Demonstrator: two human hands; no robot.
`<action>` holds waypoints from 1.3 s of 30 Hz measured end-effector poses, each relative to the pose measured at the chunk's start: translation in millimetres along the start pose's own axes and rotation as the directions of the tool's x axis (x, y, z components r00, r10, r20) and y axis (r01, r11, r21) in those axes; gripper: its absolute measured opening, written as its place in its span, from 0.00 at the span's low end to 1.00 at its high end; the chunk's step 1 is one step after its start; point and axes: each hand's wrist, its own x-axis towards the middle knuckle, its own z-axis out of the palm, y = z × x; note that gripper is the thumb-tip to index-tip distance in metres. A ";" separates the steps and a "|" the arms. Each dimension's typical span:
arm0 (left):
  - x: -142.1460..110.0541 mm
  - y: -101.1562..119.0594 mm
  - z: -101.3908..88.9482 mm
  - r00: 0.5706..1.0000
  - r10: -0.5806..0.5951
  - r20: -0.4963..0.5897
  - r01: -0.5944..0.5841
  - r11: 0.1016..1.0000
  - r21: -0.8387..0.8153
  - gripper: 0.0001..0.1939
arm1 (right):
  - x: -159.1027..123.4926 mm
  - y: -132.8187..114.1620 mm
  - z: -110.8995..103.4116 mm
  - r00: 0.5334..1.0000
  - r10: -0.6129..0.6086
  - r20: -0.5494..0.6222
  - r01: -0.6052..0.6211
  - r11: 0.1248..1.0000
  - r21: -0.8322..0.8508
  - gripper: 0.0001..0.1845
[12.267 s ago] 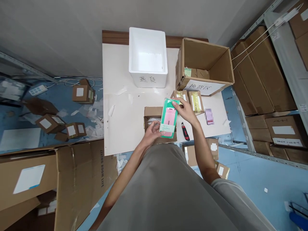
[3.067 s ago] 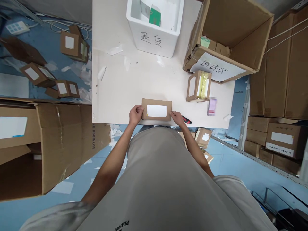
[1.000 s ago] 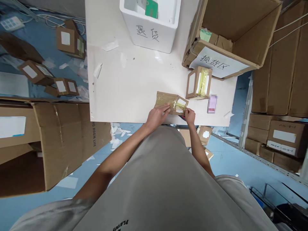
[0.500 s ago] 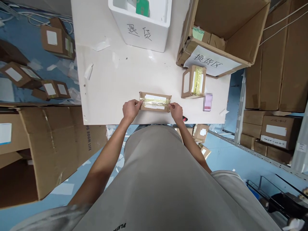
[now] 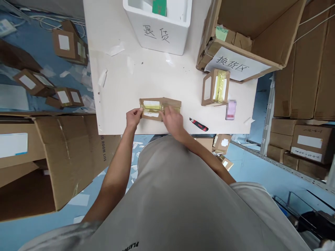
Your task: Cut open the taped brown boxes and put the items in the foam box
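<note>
A small cardboard box (image 5: 151, 116) with white labels and shiny yellowish tape lies near the front edge of the white table. My left hand (image 5: 133, 117) is closed in a pinch on its left end. Over the middle of the box, my right hand (image 5: 173, 120) has its fingers curled against it, slightly blurred; they hide part of the taped face. A plain brown side of the box shows beyond those fingers. To the right of my right hand lies a red and black utility knife (image 5: 199, 124), touched by neither hand.
Another taped box (image 5: 215, 87) stands to the right, beside a pink, blurred-out item (image 5: 230, 110). At the back are a white foam box (image 5: 163, 36) and a large open carton (image 5: 237, 64), both with handwriting. Paper scraps lie on the table (image 5: 120, 80). A big carton (image 5: 75, 157) stands at left.
My right hand has moved left from the box's right end to its middle, and the box has turned to show a brown side. The utility knife is now uncovered. The whole view has shifted slightly.
</note>
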 end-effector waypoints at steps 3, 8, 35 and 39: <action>5.8 -5.9 -5.1 0.998 -0.030 -0.049 0.028 0.999 -0.039 0.15 | 8.2 -35.1 -4.2 0.992 -0.109 0.057 0.112 0.992 -0.064 0.23; 4.2 -7.9 -3.6 0.996 -0.037 -0.076 0.034 0.999 -0.041 0.13 | 8.7 -36.8 -10.9 0.989 -0.119 0.089 0.125 0.990 -0.070 0.23; -49.9 59.5 49.1 0.990 0.085 0.112 -0.114 0.951 0.286 0.11 | 63.2 266.2 -38.5 0.668 0.702 -0.247 -0.634 0.711 0.305 0.64; -53.2 59.5 49.5 0.992 0.096 0.086 -0.118 0.945 0.305 0.11 | 71.5 228.0 -17.2 0.715 0.641 -0.279 -0.559 0.764 0.323 0.60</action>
